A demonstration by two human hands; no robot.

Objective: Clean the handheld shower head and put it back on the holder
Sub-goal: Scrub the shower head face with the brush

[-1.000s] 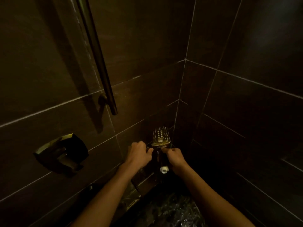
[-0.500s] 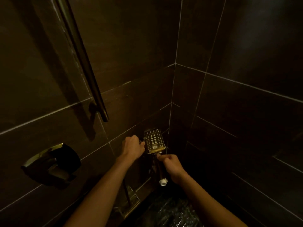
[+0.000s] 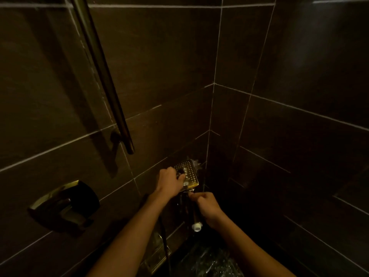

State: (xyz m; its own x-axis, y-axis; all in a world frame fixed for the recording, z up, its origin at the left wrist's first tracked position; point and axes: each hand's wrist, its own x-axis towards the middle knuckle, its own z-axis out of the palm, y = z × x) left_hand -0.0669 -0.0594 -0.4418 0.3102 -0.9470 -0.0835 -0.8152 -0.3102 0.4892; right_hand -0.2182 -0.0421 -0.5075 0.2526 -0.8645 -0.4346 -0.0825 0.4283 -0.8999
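Mid-clean, by the look of it. Shower head (image 3: 188, 173) held low near the tiled wall corner: left hand (image 3: 169, 181) rubbing fingers over its nozzle face, right hand (image 3: 207, 206) wrapped round the handle. Return to holder not yet done; holder not identifiable.

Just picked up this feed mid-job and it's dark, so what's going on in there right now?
A person stands in a dark tiled shower corner working on the shower head. The right hand grips its handle, spray face turned up toward the camera. The left hand lies over the left part of the face with fingers on the nozzles, apparently rubbing them. The head is off any holder, held low near the corner, below the wall bar. The wall valve sits to the left, untouched.
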